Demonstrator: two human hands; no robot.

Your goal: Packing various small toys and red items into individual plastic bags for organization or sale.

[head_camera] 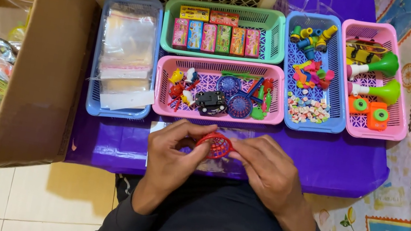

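Baskets (221,87) (toy-filled) crowd hands' (172,152) red disc (215,145).

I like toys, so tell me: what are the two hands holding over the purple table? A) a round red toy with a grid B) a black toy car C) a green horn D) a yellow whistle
A: both the left hand and right hand pinch the round red grid toy between them.

A purple table (343,162) is carrying five plastic baskets: blue ones (92,95) (287,62) at nine and one o'clock, a green one (278,38) at twelve, pink ones (276,97) (400,119) at centre and three.
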